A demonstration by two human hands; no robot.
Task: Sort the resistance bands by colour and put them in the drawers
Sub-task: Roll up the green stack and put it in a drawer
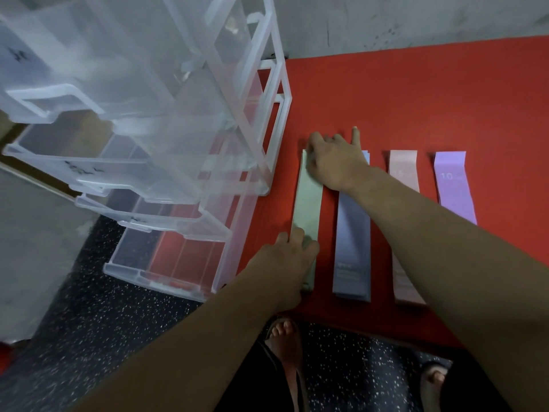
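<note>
Four band piles lay on the red worktop point(416, 93). I noted the green bands point(307, 203) running lengthwise away from me, left hand point(282, 263) fingers pinching the near end, right hand point(332, 162) spread flat on the far end, drawers point(166, 263) just left.

Pale green band point(307, 200), blue-grey band point(353, 233), pink band point(404, 171), lilac band point(454, 188), red table point(416, 99), clear drawers point(166, 179).

clear glossy plastic drawers point(166, 185), matt bands point(353, 233)
</note>
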